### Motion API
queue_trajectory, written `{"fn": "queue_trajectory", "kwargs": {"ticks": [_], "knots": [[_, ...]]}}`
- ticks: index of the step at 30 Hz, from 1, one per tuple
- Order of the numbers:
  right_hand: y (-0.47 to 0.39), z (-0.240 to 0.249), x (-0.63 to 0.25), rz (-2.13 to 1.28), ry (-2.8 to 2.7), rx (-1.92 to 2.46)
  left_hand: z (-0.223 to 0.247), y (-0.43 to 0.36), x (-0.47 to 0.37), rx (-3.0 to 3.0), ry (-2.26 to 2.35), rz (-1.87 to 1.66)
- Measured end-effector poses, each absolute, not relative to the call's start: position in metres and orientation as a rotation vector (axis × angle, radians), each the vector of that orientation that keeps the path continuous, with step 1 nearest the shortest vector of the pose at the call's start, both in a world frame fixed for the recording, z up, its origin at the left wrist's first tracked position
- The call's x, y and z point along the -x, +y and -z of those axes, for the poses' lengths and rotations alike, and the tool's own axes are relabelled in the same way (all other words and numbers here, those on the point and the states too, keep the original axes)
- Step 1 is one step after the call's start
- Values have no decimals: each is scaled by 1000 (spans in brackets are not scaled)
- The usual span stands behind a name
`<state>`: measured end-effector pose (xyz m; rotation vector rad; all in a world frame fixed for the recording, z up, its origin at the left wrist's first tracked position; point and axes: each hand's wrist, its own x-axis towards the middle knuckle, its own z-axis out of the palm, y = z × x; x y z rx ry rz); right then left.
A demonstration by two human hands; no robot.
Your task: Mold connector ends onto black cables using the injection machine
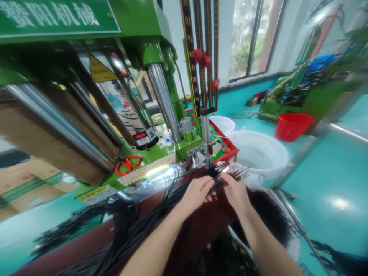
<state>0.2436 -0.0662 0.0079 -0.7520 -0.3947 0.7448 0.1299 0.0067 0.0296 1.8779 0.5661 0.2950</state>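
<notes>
A bundle of thin black cables [143, 226] runs along the dark red bench from the lower left up to both hands. My left hand [199, 188] is closed round the cables, just behind their ends. Beside it, my right hand [235, 188] closes on the same bundle near the tips, its thumb on top. The silvery cable ends [228, 168] fan out past my fingers, slightly blurred. Some fingers of both hands are hidden behind the bundle and the palms.
A green press [156, 50] with steel columns stands ahead, orange-handled scissors [128, 165] on its bed. Another cable bunch [77, 220] hangs at left. To the right are a red-edged control panel [230, 147], a white tub [276, 149] and a red bucket [293, 126]. Someone's striped sleeve shows behind the press.
</notes>
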Motion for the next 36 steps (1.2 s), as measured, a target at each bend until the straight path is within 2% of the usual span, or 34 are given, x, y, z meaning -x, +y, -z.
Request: {"fn": "queue_trajectory", "kwargs": {"ticks": [15,26,36], "knots": [[-54,-15,-241,-450,-116,683,-38,7,-121,-2091,578,-384],[-59,0,-255,-516,-331,777,-35,15,-127,-1885,541,-106],[-66,13,-265,-643,-534,900,-35,27,-128,-1837,511,-219]]}}
